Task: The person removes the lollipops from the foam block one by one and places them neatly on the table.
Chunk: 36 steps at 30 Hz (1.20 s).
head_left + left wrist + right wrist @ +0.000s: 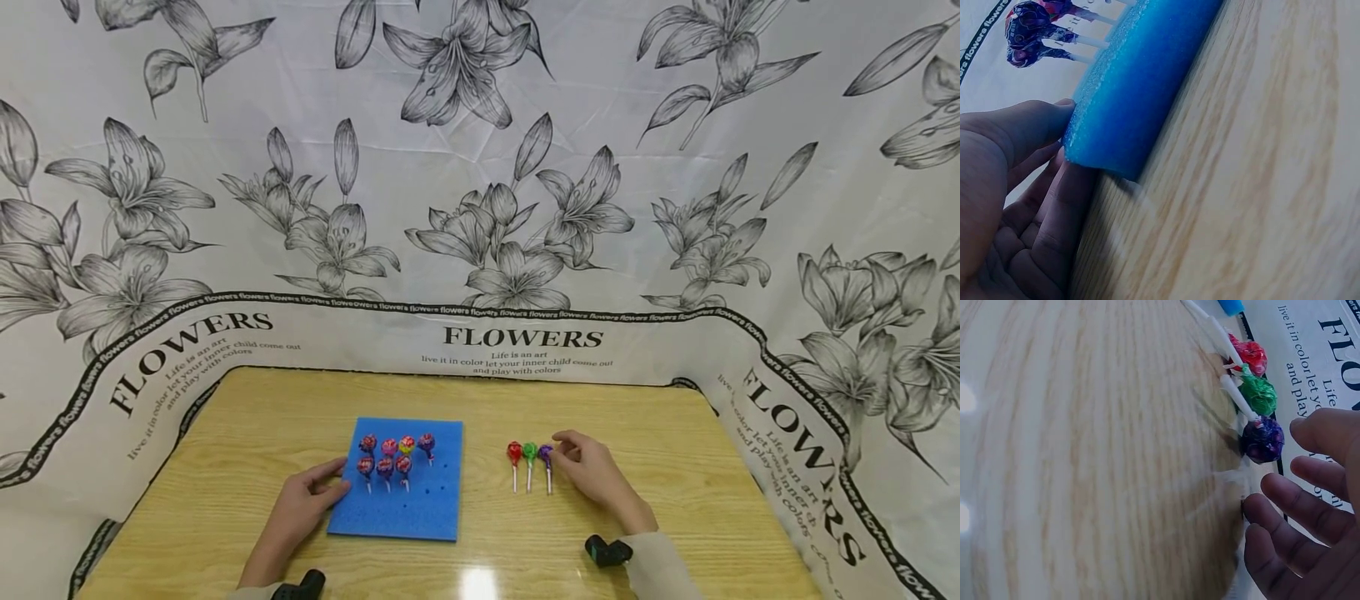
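Note:
A blue foam board (435, 500) lies on the wooden table (247, 417) with several wrapped lollipops (386, 457) standing in its holes. My left hand (333, 483) touches the board's left edge; in the left wrist view the thumb (1035, 125) lies against the foam (1141, 81) and the fingers (1066, 206) run along its side. To the right, a red lollipop (513, 452), a green one (529, 451) and a purple one (545, 454) lie side by side. My right hand (566, 450) hovers just right of the purple lollipop (1263, 439), its fingers (1285, 503) loosely bent and holding nothing.
A white cloth printed with black flowers (480, 208) walls the table at the back and both sides. Bare wood stretches in front of and around the board. Black wrist cameras (607, 550) sit on both forearms.

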Each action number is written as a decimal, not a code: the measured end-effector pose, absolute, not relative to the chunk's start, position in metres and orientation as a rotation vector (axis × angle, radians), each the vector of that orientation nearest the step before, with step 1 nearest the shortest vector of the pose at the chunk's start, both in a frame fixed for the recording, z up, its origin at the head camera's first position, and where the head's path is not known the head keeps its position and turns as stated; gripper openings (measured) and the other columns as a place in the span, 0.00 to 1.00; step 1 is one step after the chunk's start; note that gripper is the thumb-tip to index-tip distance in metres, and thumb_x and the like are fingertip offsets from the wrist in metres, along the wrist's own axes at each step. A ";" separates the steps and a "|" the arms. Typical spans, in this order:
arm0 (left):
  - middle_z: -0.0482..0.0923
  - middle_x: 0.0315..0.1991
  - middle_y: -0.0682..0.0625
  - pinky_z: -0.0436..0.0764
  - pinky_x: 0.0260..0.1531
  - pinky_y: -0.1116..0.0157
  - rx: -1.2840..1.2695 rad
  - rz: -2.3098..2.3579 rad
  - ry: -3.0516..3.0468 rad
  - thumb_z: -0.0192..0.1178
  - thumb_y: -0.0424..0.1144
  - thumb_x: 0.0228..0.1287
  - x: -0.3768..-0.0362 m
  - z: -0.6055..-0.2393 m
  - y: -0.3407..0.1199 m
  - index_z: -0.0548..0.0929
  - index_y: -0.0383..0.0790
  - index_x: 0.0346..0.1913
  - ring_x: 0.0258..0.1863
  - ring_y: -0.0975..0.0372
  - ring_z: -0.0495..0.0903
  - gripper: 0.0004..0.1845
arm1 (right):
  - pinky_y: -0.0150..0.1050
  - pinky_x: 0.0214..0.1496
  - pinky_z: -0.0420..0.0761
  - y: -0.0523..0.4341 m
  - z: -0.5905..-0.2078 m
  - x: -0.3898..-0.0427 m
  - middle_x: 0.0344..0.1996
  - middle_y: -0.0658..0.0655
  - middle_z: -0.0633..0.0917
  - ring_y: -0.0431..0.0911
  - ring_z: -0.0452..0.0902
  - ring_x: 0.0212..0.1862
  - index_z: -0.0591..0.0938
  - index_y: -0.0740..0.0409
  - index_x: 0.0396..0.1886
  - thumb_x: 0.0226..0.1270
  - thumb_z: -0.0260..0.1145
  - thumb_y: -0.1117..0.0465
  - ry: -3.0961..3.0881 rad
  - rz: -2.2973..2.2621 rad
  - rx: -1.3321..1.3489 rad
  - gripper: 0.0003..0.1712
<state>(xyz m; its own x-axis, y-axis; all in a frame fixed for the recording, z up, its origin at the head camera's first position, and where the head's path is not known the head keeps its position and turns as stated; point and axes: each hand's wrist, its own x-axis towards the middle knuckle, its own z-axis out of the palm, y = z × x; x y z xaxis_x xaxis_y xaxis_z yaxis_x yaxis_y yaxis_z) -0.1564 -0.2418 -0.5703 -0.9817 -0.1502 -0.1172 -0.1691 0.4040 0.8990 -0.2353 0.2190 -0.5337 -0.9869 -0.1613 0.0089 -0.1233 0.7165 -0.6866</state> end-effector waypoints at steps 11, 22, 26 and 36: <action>0.85 0.57 0.39 0.82 0.35 0.69 -0.292 1.665 2.627 0.71 0.43 0.66 -0.156 -0.567 -0.240 0.80 0.34 0.67 0.39 0.62 0.86 0.29 | 0.52 0.55 0.83 0.205 -0.515 -0.241 0.51 0.61 0.86 0.55 0.84 0.53 0.80 0.63 0.65 0.74 0.68 0.58 2.865 -1.276 -0.314 0.24; 0.85 0.57 0.39 0.82 0.35 0.69 -0.282 1.677 2.620 0.71 0.43 0.66 -0.157 -0.570 -0.242 0.80 0.34 0.67 0.40 0.62 0.86 0.29 | 0.51 0.51 0.84 0.165 -0.510 -0.234 0.55 0.66 0.83 0.59 0.80 0.55 0.76 0.61 0.69 0.71 0.70 0.63 2.896 -1.320 -0.486 0.29; 0.85 0.57 0.41 0.82 0.36 0.69 -0.300 1.665 2.620 0.71 0.42 0.66 -0.157 -0.571 -0.242 0.81 0.36 0.67 0.39 0.63 0.85 0.29 | 0.54 0.53 0.83 0.142 -0.511 -0.225 0.58 0.66 0.81 0.60 0.79 0.58 0.75 0.58 0.71 0.71 0.69 0.63 2.841 -1.380 -0.565 0.30; 0.85 0.57 0.40 0.81 0.35 0.69 -0.298 1.657 2.634 0.72 0.43 0.66 -0.156 -0.569 -0.242 0.81 0.35 0.67 0.39 0.63 0.85 0.29 | 0.55 0.55 0.81 0.096 -0.520 -0.209 0.61 0.65 0.80 0.57 0.78 0.60 0.72 0.60 0.73 0.74 0.66 0.59 2.710 -1.429 -0.744 0.31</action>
<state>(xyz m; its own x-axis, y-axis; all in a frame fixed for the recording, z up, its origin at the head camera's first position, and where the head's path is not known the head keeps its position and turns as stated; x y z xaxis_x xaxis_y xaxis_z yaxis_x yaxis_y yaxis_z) -0.1563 -0.2416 -0.5690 -0.9818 -0.1521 -0.1140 -0.1687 0.4202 0.8916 -0.2092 0.0958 -0.5204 -0.8886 -0.4005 0.2235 -0.4106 0.4776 -0.7767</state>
